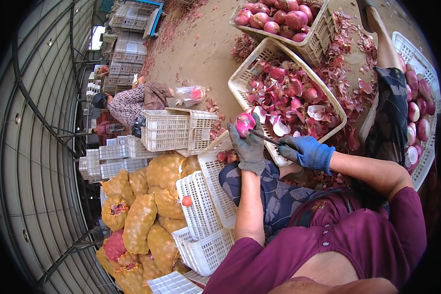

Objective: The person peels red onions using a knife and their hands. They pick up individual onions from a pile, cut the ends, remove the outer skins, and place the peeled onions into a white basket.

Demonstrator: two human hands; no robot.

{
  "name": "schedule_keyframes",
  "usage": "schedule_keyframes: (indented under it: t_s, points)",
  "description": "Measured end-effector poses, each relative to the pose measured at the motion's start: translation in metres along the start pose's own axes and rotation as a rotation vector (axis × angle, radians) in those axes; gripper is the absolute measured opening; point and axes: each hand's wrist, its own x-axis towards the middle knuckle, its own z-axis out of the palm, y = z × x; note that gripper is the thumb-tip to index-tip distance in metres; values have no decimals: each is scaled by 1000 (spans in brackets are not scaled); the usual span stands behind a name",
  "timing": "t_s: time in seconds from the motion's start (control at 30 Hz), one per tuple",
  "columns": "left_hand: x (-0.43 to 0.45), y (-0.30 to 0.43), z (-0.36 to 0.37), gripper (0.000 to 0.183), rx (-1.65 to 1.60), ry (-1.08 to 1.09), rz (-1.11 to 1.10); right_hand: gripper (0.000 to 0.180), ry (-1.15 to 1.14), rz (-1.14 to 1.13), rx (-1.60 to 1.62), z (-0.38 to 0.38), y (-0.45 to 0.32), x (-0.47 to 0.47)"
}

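A red onion (245,123) with a smooth, bright surface rests in my left hand (250,147), which wears a dirty grey work glove. My right hand (302,150), in a blue knit glove, grips a thin dark knife (265,138). The blade reaches to the lower side of the onion, close to my left fingers. Just beyond both hands lies a plastic crate (239,85) full of loose onion skins (292,88), some showing white inner sides. My right fingers cover the knife's handle.
A crate of unpeeled red onions (296,20) stands behind the skins. Peeled onions (419,99) fill a white crate (430,154) at my right. Left are stacked crates (200,205) and yellow mesh sacks (141,220). Another person (132,103) bends near further crates (165,130). Skins litter the floor.
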Motion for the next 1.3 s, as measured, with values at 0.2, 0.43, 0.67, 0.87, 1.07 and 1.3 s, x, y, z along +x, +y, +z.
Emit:
schedule_keyframes:
  t_s: [0.2,0.43,0.67,0.87,1.07,1.3]
  points:
    - [-16,-18,38,83,66,40,68,44,15,9,-178,-16,-16,0]
    - [-15,-19,40,84,145,88,17,38,112,-34,-253,-4,0,10]
    - [-6,-35,26,60,166,3,126,38,274,-18,-262,14,7,7]
    - [-6,-43,21,58,274,155,129,24,302,-14,-139,23,10,11]
    - [-7,-51,18,58,564,169,188,21,174,227,452,16,16,14]
    - [-17,-47,31,63,539,159,252,38,75,544,575,-4,-21,15]
